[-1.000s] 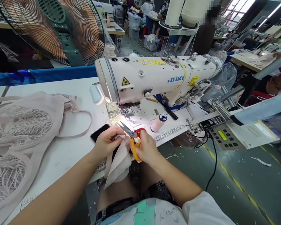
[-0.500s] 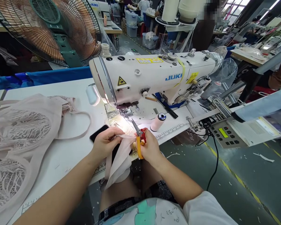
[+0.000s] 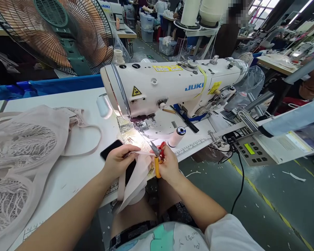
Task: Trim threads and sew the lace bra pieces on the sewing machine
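My left hand (image 3: 119, 162) pinches the edge of a pale pink fabric piece (image 3: 136, 177), which hangs down over the table's front edge toward my lap. In my right hand (image 3: 170, 165) are scissors (image 3: 157, 165) with one yellow and one red handle. Their blades point up and to the left, beside the stretched edge of the fabric. Whether the blades touch the cloth I cannot tell. A black phone (image 3: 111, 149) lies partly under my left hand. Just behind the hands stands a white sewing machine (image 3: 170, 82), its needle area brightly lit.
Pale pink lace bras (image 3: 23, 143) lie on the table at left. A pink thread spool (image 3: 176, 136) stands right of the scissors, near black tweezers-like tools (image 3: 189, 123). A large fan (image 3: 54, 35) is at back left. A control box (image 3: 253, 150) hangs at right.
The scissors have tilted, their blades now lower and closer to the fabric's edge. That edge is drawn straighter between my hands, and my left hand has shifted slightly.
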A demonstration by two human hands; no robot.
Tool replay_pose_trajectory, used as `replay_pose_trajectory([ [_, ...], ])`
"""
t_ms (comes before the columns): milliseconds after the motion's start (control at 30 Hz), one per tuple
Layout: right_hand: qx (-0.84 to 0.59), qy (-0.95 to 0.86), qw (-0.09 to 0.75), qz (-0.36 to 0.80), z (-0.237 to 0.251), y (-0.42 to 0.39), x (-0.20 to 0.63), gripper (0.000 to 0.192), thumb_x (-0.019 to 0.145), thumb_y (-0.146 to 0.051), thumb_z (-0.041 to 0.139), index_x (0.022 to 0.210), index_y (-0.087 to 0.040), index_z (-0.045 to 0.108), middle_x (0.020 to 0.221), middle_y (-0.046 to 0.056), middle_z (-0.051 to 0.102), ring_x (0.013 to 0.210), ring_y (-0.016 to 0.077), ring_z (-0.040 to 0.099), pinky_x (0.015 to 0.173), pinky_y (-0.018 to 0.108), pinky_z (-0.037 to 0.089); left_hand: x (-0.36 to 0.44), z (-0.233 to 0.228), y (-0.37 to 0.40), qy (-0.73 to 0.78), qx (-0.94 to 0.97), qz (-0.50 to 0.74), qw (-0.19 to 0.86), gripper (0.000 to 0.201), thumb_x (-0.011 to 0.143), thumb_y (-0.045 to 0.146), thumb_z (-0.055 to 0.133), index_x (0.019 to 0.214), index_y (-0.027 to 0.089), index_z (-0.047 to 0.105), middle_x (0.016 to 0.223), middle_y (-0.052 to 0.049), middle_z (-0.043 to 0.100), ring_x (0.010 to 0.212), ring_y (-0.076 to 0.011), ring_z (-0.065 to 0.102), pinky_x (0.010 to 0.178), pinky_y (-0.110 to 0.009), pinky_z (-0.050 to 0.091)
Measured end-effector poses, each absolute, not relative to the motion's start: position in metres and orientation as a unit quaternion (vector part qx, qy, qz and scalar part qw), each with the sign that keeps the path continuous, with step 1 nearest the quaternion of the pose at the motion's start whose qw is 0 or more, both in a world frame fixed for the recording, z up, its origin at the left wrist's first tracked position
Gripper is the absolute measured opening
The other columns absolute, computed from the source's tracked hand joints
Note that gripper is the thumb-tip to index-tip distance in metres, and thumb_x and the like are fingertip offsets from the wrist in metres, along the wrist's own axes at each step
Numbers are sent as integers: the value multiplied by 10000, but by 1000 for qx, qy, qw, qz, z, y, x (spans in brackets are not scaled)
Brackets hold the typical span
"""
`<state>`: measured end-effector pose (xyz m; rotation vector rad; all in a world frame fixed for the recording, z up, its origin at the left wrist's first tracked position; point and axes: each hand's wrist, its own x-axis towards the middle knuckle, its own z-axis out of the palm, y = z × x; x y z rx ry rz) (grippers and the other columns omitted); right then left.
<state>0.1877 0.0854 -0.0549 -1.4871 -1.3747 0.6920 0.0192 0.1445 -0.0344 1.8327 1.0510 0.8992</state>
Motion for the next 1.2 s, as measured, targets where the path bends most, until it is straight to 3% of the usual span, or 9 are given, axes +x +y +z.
replay_pose_trajectory([
  [200,-583,-540,515,322,-46,89,185,159,655,-265,567,752,-167,487,643,-13,496,557,106,439,514,220,366,22,-24,144,391,750,320,426,172,722,264,539,643,124,600,634,-19,581,614,-66,507,594,-158,410],
  [333,-544,-509,511,429,-41,93,194,184,659,-257,584,772,-175,465,698,-14,523,588,103,469,549,222,395,19,-18,145,410,678,269,548,236,709,340,560,620,122,564,596,-9,530,550,-58,457,515,-156,359],
  [467,-532,-509,507,449,-39,96,199,189,656,-260,594,743,-175,449,681,-19,504,577,97,450,534,219,383,17,-17,146,432,597,265,622,263,670,370,595,600,125,531,534,8,470,488,-47,402,458,-153,314],
  [767,-547,-503,479,468,-34,107,196,211,625,-263,617,720,-165,455,649,-25,491,566,99,444,525,224,375,18,-18,148,476,506,268,667,321,596,400,641,580,129,471,483,35,391,419,-27,339,390,-140,246],
  [900,-553,-501,458,483,-35,116,190,222,622,-276,615,739,-173,457,641,-32,488,568,108,461,511,224,376,21,-18,149,482,498,266,670,321,554,390,672,609,116,514,501,29,421,439,-21,356,411,-130,279],
  [1200,-552,-507,451,484,-37,121,187,191,650,-287,583,742,-176,458,642,-28,495,561,105,467,506,223,385,21,-22,149,481,497,279,666,308,602,401,636,612,110,536,515,20,428,451,-24,374,421,-132,309],
])
